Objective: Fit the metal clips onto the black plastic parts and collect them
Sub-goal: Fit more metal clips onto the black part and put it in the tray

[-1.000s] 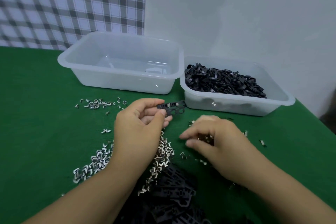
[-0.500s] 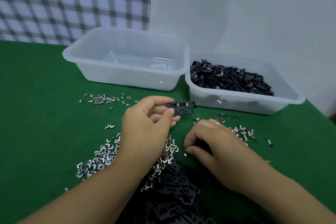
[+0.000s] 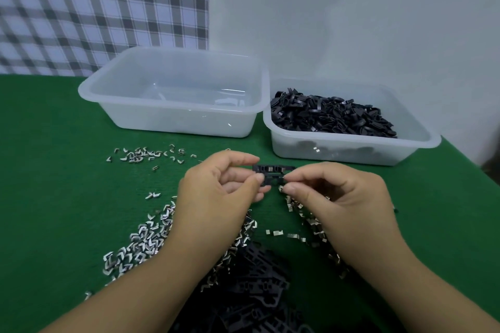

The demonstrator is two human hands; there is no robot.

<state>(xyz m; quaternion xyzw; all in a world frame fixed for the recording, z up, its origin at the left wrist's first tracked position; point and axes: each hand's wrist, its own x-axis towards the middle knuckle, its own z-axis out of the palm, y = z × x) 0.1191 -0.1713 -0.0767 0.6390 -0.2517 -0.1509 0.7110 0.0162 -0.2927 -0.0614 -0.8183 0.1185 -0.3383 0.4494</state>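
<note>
Body parts in view: two hands and two forearms.

The left hand (image 3: 216, 192) is bare from wrist to fingertips. The right hand (image 3: 343, 197) is bare likewise.

The fingernails (image 3: 259, 178) are short, trimmed close to the fingertips, with a plain surface.

The left forearm (image 3: 151, 286) is bare along its whole visible length, down to the lower edge of the view. The right forearm (image 3: 422, 292) is bare along its whole visible length, to the lower right corner.

The upper arms lie outside the view, so any clothing above the forearms cannot be told.
</note>
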